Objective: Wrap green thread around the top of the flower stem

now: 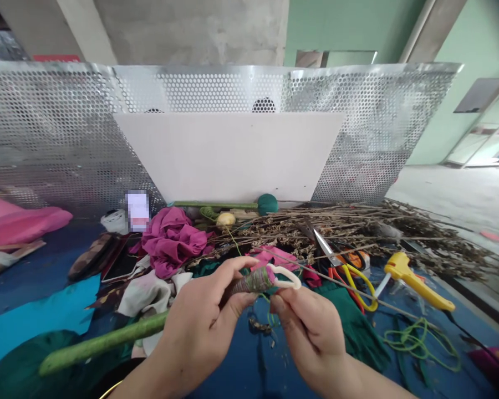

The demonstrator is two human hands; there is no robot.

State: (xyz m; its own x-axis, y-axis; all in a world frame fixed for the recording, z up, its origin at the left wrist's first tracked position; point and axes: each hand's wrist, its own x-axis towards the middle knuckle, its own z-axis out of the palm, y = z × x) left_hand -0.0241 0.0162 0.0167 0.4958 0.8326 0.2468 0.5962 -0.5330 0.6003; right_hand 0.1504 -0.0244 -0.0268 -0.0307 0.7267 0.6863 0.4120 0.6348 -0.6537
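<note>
My left hand (208, 316) is closed around a thread-wound stick end (253, 280), greenish-grey with a purple band at its tip. A white loop (289, 277) sticks out of that tip to the right. In line with it, a long green-wrapped stick (108, 339) runs off to the lower left; my hand hides whether the two join. Just below the loop, my right hand (311, 327) is pinched shut, with thin green yarn (271, 317) hanging at its fingertips. The pinched spot itself is mostly hidden.
Scissors (349, 271) and a yellow glue gun (416, 280) lie right. Dried stalks (357, 221) spread behind. Magenta cloth (172, 241), a phone (138, 210) and blue sheet (41, 321) are left. A loose yarn tangle (424, 341) lies right. A white board (237, 155) stands behind.
</note>
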